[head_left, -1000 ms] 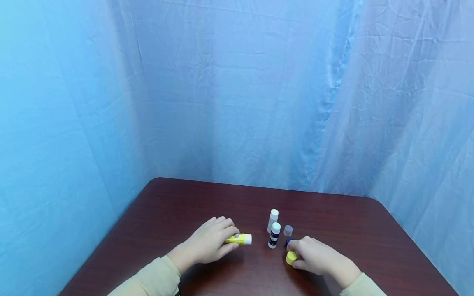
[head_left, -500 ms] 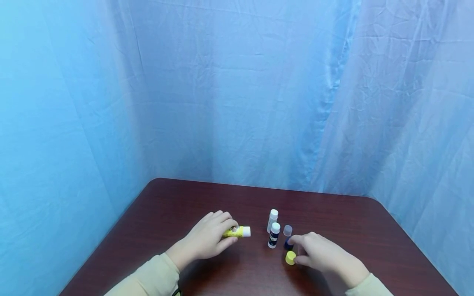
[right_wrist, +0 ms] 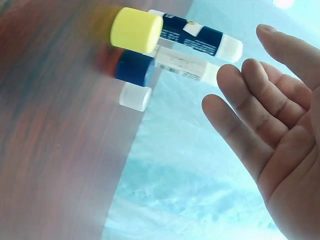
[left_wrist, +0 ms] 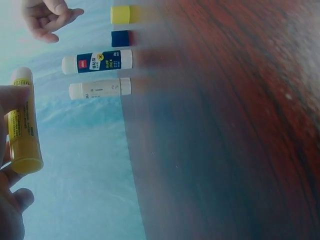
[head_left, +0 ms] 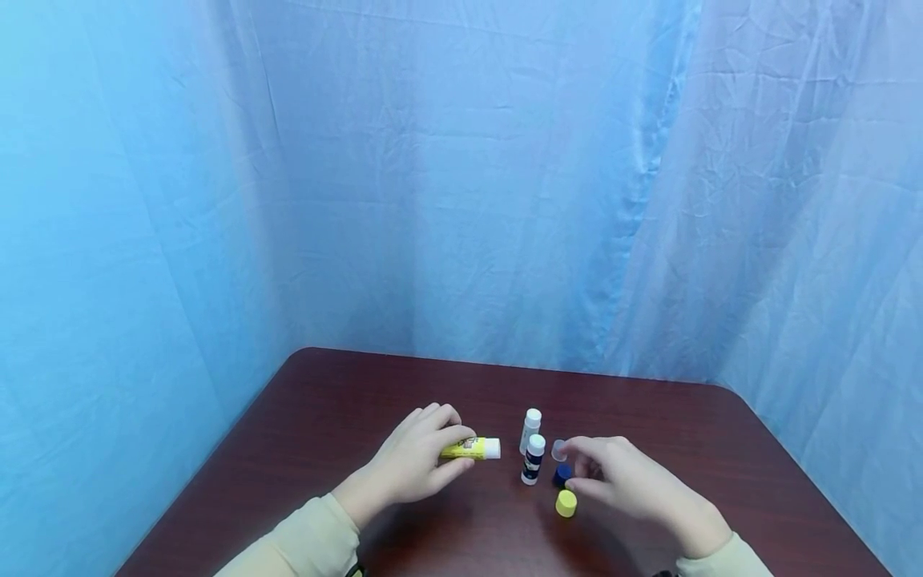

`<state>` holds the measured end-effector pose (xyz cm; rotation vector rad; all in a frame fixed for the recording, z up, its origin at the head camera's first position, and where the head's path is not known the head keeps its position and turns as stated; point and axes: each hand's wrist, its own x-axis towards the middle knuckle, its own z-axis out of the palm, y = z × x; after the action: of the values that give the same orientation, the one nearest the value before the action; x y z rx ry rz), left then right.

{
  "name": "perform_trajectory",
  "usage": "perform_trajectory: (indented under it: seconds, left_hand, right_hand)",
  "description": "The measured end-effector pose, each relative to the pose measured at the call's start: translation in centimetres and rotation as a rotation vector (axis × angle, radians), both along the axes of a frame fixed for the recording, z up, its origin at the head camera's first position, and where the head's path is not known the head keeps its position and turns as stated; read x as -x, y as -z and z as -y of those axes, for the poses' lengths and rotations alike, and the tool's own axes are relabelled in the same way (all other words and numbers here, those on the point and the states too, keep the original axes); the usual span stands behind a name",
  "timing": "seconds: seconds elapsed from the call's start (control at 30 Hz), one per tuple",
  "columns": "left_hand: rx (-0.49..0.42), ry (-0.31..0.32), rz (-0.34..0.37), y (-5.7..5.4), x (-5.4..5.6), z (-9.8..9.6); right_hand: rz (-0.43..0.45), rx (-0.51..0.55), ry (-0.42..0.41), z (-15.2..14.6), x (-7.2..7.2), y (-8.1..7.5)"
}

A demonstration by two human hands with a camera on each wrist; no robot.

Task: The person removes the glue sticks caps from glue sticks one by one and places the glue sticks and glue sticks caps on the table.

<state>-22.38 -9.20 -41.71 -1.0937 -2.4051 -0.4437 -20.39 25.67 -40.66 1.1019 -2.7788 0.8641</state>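
Observation:
My left hand (head_left: 421, 455) grips a yellow glue stick (head_left: 465, 448), held sideways with its white, uncapped end pointing right. Its yellow base shows in the left wrist view. My right hand (head_left: 626, 478) hovers with relaxed fingers and nothing in them, beside a row of three caps: a yellow cap (head_left: 566, 503) nearest me, a dark blue cap (head_left: 562, 476) behind it and a translucent cap (head_left: 558, 450) farthest back. Left of the caps, a navy glue stick (head_left: 533, 460) and a white glue stick (head_left: 530, 431) stand upright without caps, one behind the other.
The dark red-brown table (head_left: 346, 393) has rounded far corners. Light blue curtains (head_left: 461, 200) hang behind it and along both sides. Beige sleeves (head_left: 310, 535) cover the forearms at the front edge of the view.
My right hand has let go of the yellow cap, which stays on the table, and has risen slightly away. My left hand has lifted the yellow glue stick a little, then moved right.

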Motion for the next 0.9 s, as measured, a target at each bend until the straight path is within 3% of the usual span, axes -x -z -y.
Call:
perform_trajectory:
  seconds: [0.1, 0.33, 0.57, 0.9]
  left_hand:
    - [-0.027, -0.014, 0.017, 0.0, 0.0, -0.3]
    - [-0.106, -0.019, 0.071, -0.2, 0.0, -0.9]
    - [-0.129, -0.014, 0.117, -0.1, -0.2, -1.8]
    - [-0.136, 0.014, 0.115, 0.2, -0.3, -3.3]
  right_hand:
    - [-0.019, 0.037, 0.006, 0.1, 0.0, -0.1]
    - [-0.153, 0.116, 0.013, 0.2, 0.1, -0.1]
    - [-0.148, 0.128, 0.067, 0.1, 0.3, -0.1]
    - [-0.133, 0.157, 0.065, 0.0, 0.2, -0.3]
